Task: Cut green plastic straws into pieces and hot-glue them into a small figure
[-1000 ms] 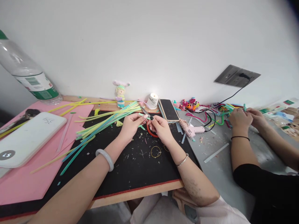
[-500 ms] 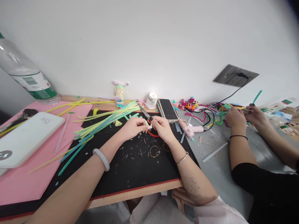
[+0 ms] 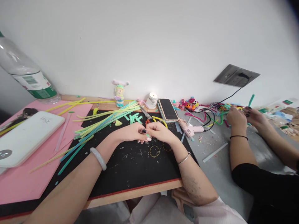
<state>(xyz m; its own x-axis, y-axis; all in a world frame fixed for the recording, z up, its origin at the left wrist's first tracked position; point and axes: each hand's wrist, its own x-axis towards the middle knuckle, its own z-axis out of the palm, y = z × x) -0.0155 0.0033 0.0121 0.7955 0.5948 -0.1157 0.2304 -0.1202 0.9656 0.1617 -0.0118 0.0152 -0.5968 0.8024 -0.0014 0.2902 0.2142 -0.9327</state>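
My left hand and my right hand meet over the black mat, fingertips pressed together. A sliver of a short green pipe cleaner piece shows between them; the fingers hide most of it. Just beyond my left hand lie several cut green pipe cleaner pieces. Scissors rest behind my knuckles, near a red handle and a curved yellow handle. Long yellow, green and blue pipe cleaners are heaped to the left of my hands.
A pipe cleaner doll, an upturned paper cup and a phone stand or lie along the wall. To the right is a pink glue gun. Another person's hands hold a teal pipe cleaner. Left are a power bank and bottle.
Both my hands have come down towards me and closed together round the green piece. The cut green pieces and the yellow handle behind them now show more fully.
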